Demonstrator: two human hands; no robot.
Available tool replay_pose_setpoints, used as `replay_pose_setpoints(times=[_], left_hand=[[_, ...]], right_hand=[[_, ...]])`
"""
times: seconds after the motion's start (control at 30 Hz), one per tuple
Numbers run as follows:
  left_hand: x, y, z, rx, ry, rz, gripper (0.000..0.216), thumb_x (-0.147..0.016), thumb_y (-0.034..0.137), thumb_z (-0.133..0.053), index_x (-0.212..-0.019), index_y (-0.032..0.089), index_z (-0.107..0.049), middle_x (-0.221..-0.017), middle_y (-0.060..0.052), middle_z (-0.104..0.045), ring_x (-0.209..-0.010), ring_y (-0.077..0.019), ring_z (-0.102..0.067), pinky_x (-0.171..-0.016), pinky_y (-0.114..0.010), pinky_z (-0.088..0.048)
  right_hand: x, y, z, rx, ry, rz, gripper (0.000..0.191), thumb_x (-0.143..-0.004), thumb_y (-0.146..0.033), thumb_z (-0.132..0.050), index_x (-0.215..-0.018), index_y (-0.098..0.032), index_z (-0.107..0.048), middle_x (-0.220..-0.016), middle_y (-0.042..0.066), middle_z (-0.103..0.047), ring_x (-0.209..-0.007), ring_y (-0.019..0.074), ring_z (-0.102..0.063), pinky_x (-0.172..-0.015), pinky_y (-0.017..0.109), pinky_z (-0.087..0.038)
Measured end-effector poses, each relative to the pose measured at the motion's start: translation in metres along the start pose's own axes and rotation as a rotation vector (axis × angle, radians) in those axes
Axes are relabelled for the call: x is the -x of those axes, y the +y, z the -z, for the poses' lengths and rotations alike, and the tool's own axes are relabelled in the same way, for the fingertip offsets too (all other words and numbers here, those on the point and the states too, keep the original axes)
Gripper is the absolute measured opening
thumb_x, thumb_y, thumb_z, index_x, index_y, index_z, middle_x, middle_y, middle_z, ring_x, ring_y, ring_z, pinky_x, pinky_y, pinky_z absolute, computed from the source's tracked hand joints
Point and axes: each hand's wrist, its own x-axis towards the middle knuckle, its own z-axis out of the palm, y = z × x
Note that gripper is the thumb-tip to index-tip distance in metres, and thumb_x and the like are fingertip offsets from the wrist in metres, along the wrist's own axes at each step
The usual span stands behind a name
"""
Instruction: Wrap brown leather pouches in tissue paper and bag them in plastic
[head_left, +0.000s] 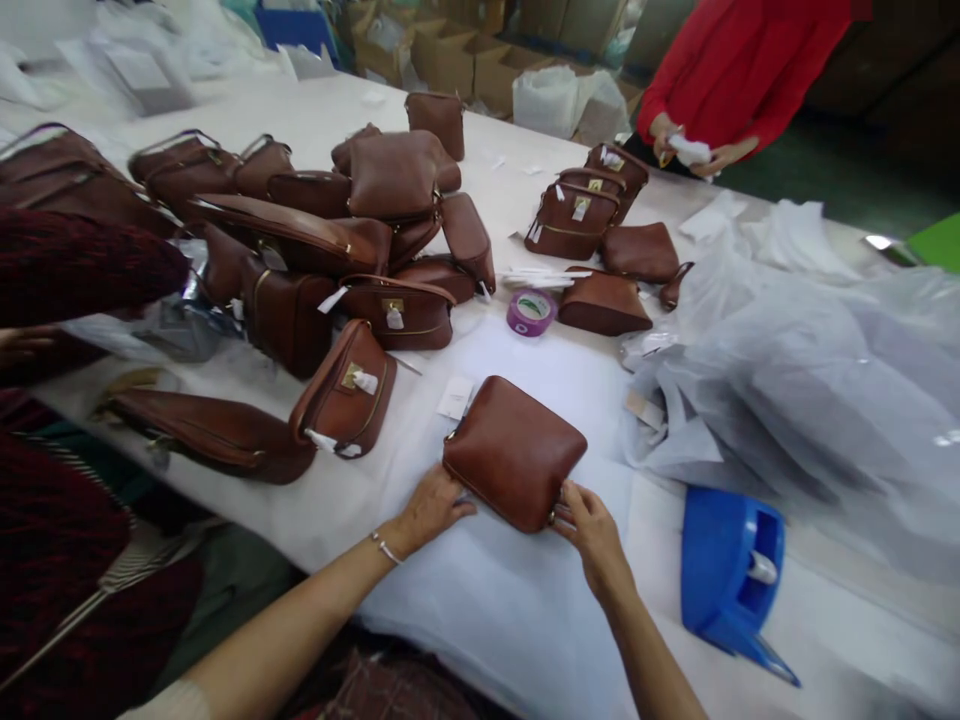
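Observation:
A small brown leather bag (514,450) lies flat on a white sheet (480,600) in front of me. My left hand (433,508) rests against the bag's near left corner, fingers curled onto its edge. At the bag's near right corner, my right hand (589,520) pinches the edge with bent fingers. A thin bracelet (386,548) circles my left wrist. A small white tag (456,397) lies just behind the bag.
A heap of brown bags (360,240) fills the table's left, more bags (592,215) lie farther back. A purple tape roll (531,312) lies mid-table, a blue tape dispenser (731,575) at right, and plastic wrapping (810,370) beyond. A person in red (739,70) stands far right; a dark-sleeved person (67,270) at left.

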Motion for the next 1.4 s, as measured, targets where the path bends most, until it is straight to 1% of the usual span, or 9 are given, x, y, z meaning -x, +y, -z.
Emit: replay_pose_setpoints(times=[0.1,0.23,0.43,0.67,0.87,1.07,1.17,1.27,1.4], left_hand=[[0.000,0.001,0.001,-0.015,0.006,-0.005,0.043,-0.079,0.024,-0.079,-0.118,0.019,-0.060,-0.126,-0.012,-0.064,-0.118,-0.0325,-0.059,-0.101,-0.048,-0.049],[-0.002,0.003,0.002,-0.030,0.017,-0.011,0.040,-0.078,0.024,-0.080,-0.114,0.018,-0.063,-0.123,-0.012,-0.065,-0.117,-0.0326,-0.059,-0.101,-0.049,-0.049],[-0.001,0.000,-0.005,-0.038,0.049,0.007,0.031,-0.080,0.029,-0.080,-0.104,0.016,-0.067,-0.114,-0.012,-0.069,-0.109,-0.0314,-0.063,-0.098,-0.046,-0.051],[-0.001,0.001,-0.023,-0.075,0.132,0.148,0.049,-0.087,0.052,-0.068,-0.117,0.013,-0.063,-0.112,-0.016,-0.070,-0.104,-0.0340,-0.065,-0.088,-0.045,-0.053],[0.000,0.001,-0.018,-0.091,0.075,0.106,0.028,-0.089,0.041,-0.068,-0.099,0.014,-0.069,-0.099,-0.013,-0.073,-0.093,-0.0304,-0.069,-0.085,-0.042,-0.054],[0.020,0.003,0.013,-0.150,0.011,-0.027,0.012,-0.083,0.022,-0.074,-0.092,0.015,-0.068,-0.088,-0.008,-0.073,-0.085,-0.0266,-0.069,-0.080,-0.038,-0.056],[0.042,-0.006,0.027,-0.207,0.042,-0.045,0.027,-0.084,0.018,-0.070,-0.111,0.019,-0.066,-0.110,-0.009,-0.071,-0.105,-0.0273,-0.065,-0.095,-0.042,-0.051],[0.064,-0.025,0.034,-0.289,0.119,0.036,0.052,-0.086,0.016,-0.065,-0.136,0.023,-0.053,-0.139,-0.010,-0.058,-0.129,-0.0287,-0.052,-0.110,-0.048,-0.040],[0.077,-0.045,0.038,-0.351,0.157,0.154,0.052,-0.086,0.015,-0.062,-0.136,0.024,-0.053,-0.143,-0.009,-0.056,-0.131,-0.0267,-0.052,-0.112,-0.047,-0.039]], right_hand=[[-0.010,-0.006,-0.023,-0.180,-0.152,-0.134,0.062,-0.068,-0.064,-0.075,-0.108,-0.017,-0.067,-0.102,0.012,-0.075,-0.088,0.0288,-0.071,-0.070,0.041,-0.062],[-0.026,-0.008,-0.043,-0.266,-0.082,-0.067,0.067,-0.059,-0.053,-0.086,-0.113,-0.020,-0.063,-0.109,0.009,-0.075,-0.096,0.0270,-0.070,-0.082,0.038,-0.060],[-0.042,-0.005,-0.036,-0.284,-0.088,0.029,0.067,-0.055,-0.047,-0.089,-0.110,-0.017,-0.064,-0.109,0.007,-0.074,-0.094,0.0228,-0.069,-0.088,0.034,-0.057],[-0.041,-0.001,-0.036,-0.257,-0.145,0.053,0.063,-0.059,-0.047,-0.087,-0.108,-0.017,-0.066,-0.106,0.008,-0.075,-0.092,0.0240,-0.069,-0.089,0.039,-0.057],[-0.050,0.002,-0.033,-0.179,-0.164,0.100,0.063,-0.060,-0.049,-0.086,-0.111,-0.017,-0.065,-0.108,0.007,-0.075,-0.094,0.0240,-0.069,-0.089,0.038,-0.056],[-0.053,-0.003,-0.031,-0.102,-0.217,0.178,0.062,-0.063,-0.050,-0.084,-0.111,-0.016,-0.066,-0.107,0.009,-0.075,-0.096,0.0258,-0.070,-0.089,0.039,-0.056],[-0.053,-0.003,-0.032,-0.077,-0.223,0.204,0.063,-0.063,-0.052,-0.083,-0.111,-0.015,-0.066,-0.104,0.009,-0.076,-0.095,0.0281,-0.071,-0.088,0.042,-0.056],[-0.056,0.001,-0.031,-0.054,-0.223,0.222,0.063,-0.061,-0.054,-0.083,-0.109,-0.015,-0.067,-0.104,0.010,-0.076,-0.097,0.0305,-0.071,-0.088,0.043,-0.057],[-0.059,0.009,-0.028,-0.012,-0.209,0.232,0.066,-0.062,-0.058,-0.081,-0.110,-0.015,-0.067,-0.106,0.010,-0.076,-0.101,0.0308,-0.069,-0.090,0.041,-0.056]])
